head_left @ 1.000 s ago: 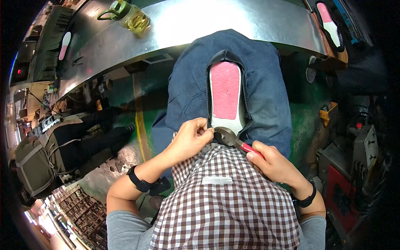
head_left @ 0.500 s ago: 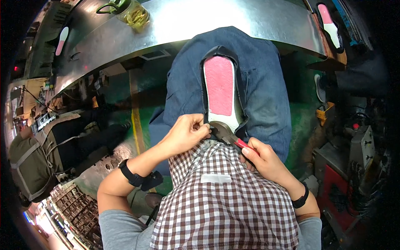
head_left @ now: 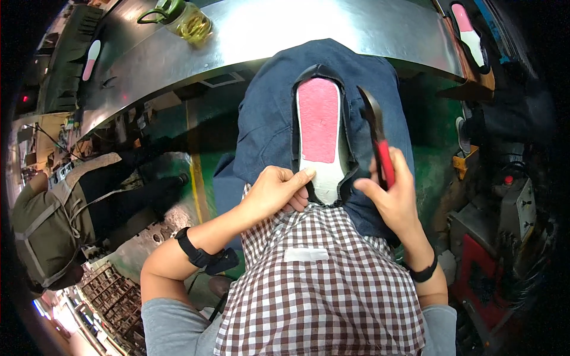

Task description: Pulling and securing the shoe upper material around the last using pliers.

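Note:
On my lap, sole side up, lies a shoe upper of black material. It wraps around a white insole with a pink pad on it. My left hand grips the near left edge of the upper, thumb pressed on the white insole and fingers curled at the rim. To the right of the shoe, clear of it, my right hand holds lasting pincers by their red handles. Their dark metal head points up and away from me. A brown checked apron covers my front.
Beyond my knees runs a metal table carrying a green-lidded bottle. Another insole lies at its far left, and a similar shoe piece at the far right. A person sits at left. Machinery stands at right.
The pincers have left the shoe's near edge and swung up to its right in my right hand. My left thumb has moved onto the insole. The shoe has shifted slightly right.

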Tool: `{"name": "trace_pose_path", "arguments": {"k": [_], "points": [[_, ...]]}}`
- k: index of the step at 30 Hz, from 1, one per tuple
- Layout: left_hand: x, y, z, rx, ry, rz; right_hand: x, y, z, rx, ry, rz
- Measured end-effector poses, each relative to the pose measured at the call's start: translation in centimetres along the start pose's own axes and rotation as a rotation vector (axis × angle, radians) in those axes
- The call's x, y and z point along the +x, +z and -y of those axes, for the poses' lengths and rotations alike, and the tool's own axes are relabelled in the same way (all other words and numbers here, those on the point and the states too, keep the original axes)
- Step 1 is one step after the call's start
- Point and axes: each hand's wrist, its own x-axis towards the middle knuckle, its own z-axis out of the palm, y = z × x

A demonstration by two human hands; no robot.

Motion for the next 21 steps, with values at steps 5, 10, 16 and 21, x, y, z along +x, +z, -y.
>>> {"name": "trace_pose_path", "arguments": {"k": [5,10,16,21], "points": [[-0.1,0.8,0.0,-0.240,0.007,-0.006,1.8,2.0,-1.3,-0.101,-0.004,0.004],[0.4,0.5,1.3,-0.227,0.105,0.009,2.6,1.8,-1.6,-0.088,0.009,0.031],[-0.1,0.2,1.4,0.045,0.230,0.003,2.4,1.8,-3.2,-0.114,-0.126,0.013],[0.2,-1.0,1.8,0.181,0.326,0.055,2.1,1.0,-1.9,-0.068,-0.100,0.067]]}}
